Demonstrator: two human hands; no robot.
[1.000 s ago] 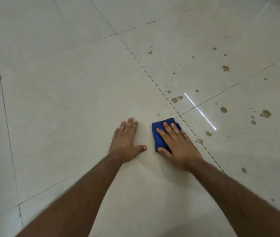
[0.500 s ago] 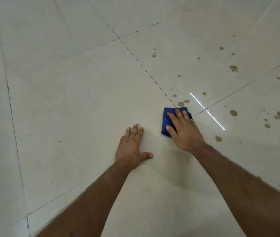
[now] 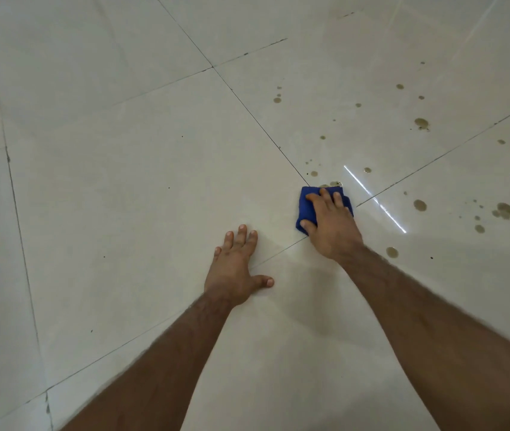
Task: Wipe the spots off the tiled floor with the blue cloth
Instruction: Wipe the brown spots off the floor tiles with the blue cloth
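Observation:
A folded blue cloth lies flat on the pale tiled floor where four tiles meet. My right hand presses down on it, fingers spread over its top, thumb at its near edge. Two brown spots sit right at the cloth's far edge. My left hand rests flat on the floor to the left and nearer me, fingers apart, holding nothing. More brown spots are scattered to the right, among them a big spot and a near spot.
Dark grout lines cross the floor diagonally. Further spots dot the far right tile, and a blotchy cluster lies at the right edge. A bright streak of reflected light runs beside the cloth.
My right hand has pushed the blue cloth away from me and to the right, up to the spots by the tile junction. My left hand has stayed planted on the floor.

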